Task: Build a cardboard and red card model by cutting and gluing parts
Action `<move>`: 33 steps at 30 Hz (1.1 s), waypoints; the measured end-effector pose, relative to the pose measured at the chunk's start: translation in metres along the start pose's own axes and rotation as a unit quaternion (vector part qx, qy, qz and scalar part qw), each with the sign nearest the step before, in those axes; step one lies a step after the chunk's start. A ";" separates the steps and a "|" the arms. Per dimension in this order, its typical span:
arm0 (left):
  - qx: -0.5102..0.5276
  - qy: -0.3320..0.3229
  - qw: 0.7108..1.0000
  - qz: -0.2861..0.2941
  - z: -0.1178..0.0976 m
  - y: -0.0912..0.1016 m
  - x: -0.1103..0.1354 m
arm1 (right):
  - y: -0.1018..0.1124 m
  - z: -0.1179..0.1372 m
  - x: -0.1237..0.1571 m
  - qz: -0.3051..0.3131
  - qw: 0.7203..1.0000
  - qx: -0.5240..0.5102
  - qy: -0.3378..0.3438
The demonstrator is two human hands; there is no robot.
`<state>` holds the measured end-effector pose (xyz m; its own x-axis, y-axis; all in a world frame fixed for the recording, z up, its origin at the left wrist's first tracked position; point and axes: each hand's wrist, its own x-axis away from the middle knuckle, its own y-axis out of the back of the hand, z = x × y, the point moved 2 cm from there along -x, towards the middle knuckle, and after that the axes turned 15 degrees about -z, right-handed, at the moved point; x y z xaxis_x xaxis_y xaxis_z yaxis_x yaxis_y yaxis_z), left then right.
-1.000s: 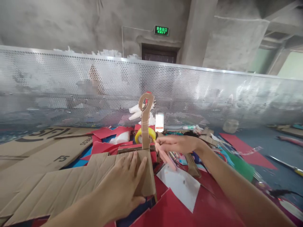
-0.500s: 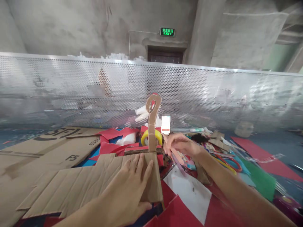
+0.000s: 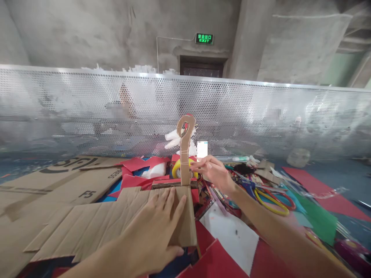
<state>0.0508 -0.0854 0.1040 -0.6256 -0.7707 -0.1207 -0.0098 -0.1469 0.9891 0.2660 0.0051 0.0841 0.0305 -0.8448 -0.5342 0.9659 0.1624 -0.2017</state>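
Note:
My left hand (image 3: 156, 227) lies flat with fingers spread on a brown cardboard sheet (image 3: 95, 224), pressing down near its right end. At that sheet's far edge an upright cardboard strip with a looped top (image 3: 185, 148) stands vertical. My right hand (image 3: 213, 172) reaches in from the right, fingers stretched out, and its fingertips meet the strip's right edge low down. I see nothing in that hand. A thin pink-purple stick (image 3: 216, 197) lies on the table under my right wrist.
A yellow tape roll (image 3: 176, 169) sits behind the strip. Yellow-handled scissors (image 3: 269, 200), red paper (image 3: 220, 258), a white sheet (image 3: 232, 231) and craft scraps crowd the right. Large flat cardboard (image 3: 58, 181) covers the left. A perforated metal screen (image 3: 261, 116) walls off the back.
My right hand no longer holds the pink stick and has moved left and up, so its fingertips now touch the upright strip. My left hand stays flat on the cardboard.

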 end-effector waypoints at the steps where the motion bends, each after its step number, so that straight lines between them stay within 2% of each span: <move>1: 0.000 -0.001 1.000 -0.002 0.000 0.000 0.000 | -0.002 -0.003 0.000 -0.015 1.000 0.001 -0.003; 4: -0.011 -0.009 1.000 -0.005 0.001 0.001 -0.002 | -0.008 -0.013 0.003 -0.029 0.999 0.034 -0.020; 9: -0.016 -0.025 1.000 -0.004 0.003 0.004 -0.002 | -0.015 -0.026 0.008 -0.003 0.986 0.166 -0.016; 15: 0.013 -0.028 0.999 -0.023 0.004 0.008 0.001 | -0.013 -0.022 0.007 0.027 0.987 0.160 -0.015; 21: -0.013 -0.035 0.999 -0.009 0.004 0.007 -0.002 | 0.003 -0.005 -0.003 -0.025 0.996 0.080 0.007; 25: -0.027 -0.040 0.999 -0.003 0.005 0.007 -0.002 | 0.016 0.009 -0.009 -0.045 0.990 0.130 0.038; 27: -0.021 -0.043 0.999 -0.013 0.005 0.007 -0.002 | 0.018 0.012 -0.008 -0.013 0.985 0.171 0.021; 30: -0.014 -0.044 0.999 -0.024 0.007 0.006 -0.001 | 0.011 0.010 -0.003 0.078 0.977 0.196 -0.040; 33: -0.006 -0.045 0.999 -0.029 0.007 0.005 0.000 | 0.002 0.005 0.003 0.115 0.965 0.231 -0.037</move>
<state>0.0453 -0.0813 0.1099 -0.6915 -0.7021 -0.1699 -0.0393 -0.1983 0.9794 0.2695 0.0007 0.0864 0.2598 -0.8502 -0.4579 0.9424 0.1197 0.3124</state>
